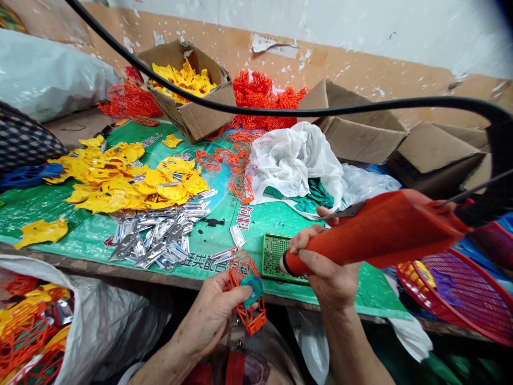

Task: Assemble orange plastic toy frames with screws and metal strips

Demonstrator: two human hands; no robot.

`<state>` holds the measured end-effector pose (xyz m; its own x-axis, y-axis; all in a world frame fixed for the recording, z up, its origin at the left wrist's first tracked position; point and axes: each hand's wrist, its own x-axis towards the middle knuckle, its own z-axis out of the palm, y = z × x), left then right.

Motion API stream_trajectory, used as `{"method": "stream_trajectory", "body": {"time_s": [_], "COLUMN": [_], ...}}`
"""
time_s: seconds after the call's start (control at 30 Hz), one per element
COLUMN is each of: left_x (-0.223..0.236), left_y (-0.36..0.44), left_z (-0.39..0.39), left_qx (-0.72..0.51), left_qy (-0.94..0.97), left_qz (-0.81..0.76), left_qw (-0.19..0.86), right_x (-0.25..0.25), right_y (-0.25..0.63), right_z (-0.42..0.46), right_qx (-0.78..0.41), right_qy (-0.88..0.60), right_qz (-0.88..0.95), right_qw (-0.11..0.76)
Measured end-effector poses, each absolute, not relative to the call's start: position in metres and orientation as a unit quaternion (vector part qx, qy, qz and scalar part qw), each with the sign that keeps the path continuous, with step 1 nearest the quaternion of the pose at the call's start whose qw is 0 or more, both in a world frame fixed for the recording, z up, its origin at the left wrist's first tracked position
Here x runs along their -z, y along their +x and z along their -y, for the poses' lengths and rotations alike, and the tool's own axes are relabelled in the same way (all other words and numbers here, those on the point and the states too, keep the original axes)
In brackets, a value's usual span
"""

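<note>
My left hand (214, 307) is closed on an orange plastic lattice frame (256, 322), its thumb pressing a teal plastic piece (253, 291) against it. In my right hand (328, 278) is a red electric screwdriver (372, 227), held aslant with the fingers wrapped round its front end. The dark nose of the screwdriver points down over a green tray with a grid of small holes (272, 254). Whether a bit or screw is at the nose I cannot make out. Just left of the tray lie loose silver metal plates (237, 236) on the green sheet.
Yellow plastic parts (120, 179) and a heap of silver plates (164, 240) cover the left side. Behind stand cardboard boxes (208, 115), orange lattice parts (256, 93) and a white bag (292, 155). A black cable (260, 111) arcs across. A red basket (473, 299) is at right.
</note>
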<state>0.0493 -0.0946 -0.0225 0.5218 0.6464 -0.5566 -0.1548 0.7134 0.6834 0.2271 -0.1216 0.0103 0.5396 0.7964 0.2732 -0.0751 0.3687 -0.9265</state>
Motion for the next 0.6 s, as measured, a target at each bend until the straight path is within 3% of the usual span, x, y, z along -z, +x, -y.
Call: {"method": "stream_trajectory", "body": {"time_s": [0.6], "left_x": [0.014], "left_y": [0.044], "left_z": [0.094], "left_qx": [-0.267], "left_qy": [0.28], "left_qz": [-0.388], "left_qw": [0.837], "right_x": [0.0], "right_y": [0.228], "right_z": [0.123], "right_qx": [-0.264], "right_qy": [-0.506], "right_qz": [0.395], "right_qw": [0.72]}}
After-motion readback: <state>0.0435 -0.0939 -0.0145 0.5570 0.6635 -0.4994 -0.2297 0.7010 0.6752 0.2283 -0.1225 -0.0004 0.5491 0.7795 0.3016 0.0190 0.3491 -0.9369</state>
